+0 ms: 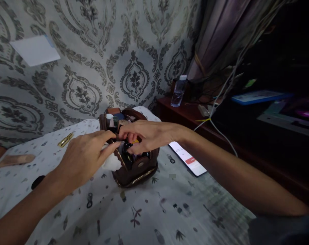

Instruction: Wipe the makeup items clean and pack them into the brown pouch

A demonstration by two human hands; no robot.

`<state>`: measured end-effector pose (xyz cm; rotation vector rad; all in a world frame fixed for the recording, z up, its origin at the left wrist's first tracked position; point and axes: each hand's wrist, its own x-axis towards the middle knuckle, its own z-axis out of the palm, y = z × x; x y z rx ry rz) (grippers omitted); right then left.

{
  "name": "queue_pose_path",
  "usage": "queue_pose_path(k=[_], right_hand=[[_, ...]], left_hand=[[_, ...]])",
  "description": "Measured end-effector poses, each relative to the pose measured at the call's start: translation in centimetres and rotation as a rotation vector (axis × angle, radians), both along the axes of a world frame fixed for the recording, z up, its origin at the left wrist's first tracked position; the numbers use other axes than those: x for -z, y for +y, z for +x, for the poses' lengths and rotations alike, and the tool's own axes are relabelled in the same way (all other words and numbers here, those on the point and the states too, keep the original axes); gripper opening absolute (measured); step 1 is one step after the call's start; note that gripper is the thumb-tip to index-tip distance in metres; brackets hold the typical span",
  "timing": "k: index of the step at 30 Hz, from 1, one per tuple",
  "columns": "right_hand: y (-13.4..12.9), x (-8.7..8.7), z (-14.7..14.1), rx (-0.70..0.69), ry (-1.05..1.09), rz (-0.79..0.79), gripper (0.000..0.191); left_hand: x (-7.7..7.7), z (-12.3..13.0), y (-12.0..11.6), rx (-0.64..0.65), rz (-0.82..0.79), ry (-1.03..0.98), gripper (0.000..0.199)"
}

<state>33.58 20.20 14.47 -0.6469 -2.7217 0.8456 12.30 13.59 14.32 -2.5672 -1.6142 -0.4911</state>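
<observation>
A brown zippered bag (134, 175) lies open on the patterned white cloth, with several small items inside. My left hand (86, 156) pinches the bag's left edge near the zipper, and something white shows below its fingers. Over the bag's opening, my right hand (141, 136) reaches in with bent fingers among dark items and a bit of yellow. What the right fingertips hold, if anything, is hidden.
A lit phone (192, 165) lies right of the bag, under my right forearm. Gold tubes (65, 139), a beige item (16, 160) and a black round thing (38, 182) are at left. A water bottle (178, 92) and cables occupy the dark red table (164, 102).
</observation>
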Motion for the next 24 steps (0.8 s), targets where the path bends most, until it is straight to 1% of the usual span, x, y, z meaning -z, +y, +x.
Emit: queue_pose_path(k=[3, 5, 7, 10, 16, 20, 24], right_hand=[[-0.7, 0.3, 0.1, 0.021, -0.007, 0.071, 0.031], [-0.9, 0.6, -0.2, 0.053, -0.002, 0.119, 0.023], [-0.8, 0.9, -0.6, 0.120, 0.017, 0.157, 0.014], [-0.5, 1.5, -1.3, 0.222, 0.036, 0.174, 0.012], [-0.6, 2.5, -2.7, 0.207, -0.044, 0.196, 0.015], [-1.0, 2.4, -2.9, 0.235, -0.039, 0.281, 0.011], [-1.3, 2.4, -2.8, 0.230, -0.023, 0.281, 0.013]], left_hand=[[0.1, -0.1, 0.0, 0.011, -0.007, -0.036, 0.037], [0.1, -0.1, 0.0, 0.012, -0.015, -0.035, 0.037], [0.1, -0.2, 0.0, 0.007, -0.018, -0.030, 0.038], [0.2, -0.4, -0.1, 0.005, -0.032, -0.042, 0.039], [0.7, -1.0, -0.3, 0.005, -0.038, -0.072, 0.038], [0.8, -1.1, -0.3, 0.010, -0.045, -0.085, 0.038], [0.9, -1.2, -0.3, 0.017, -0.048, -0.100, 0.037]])
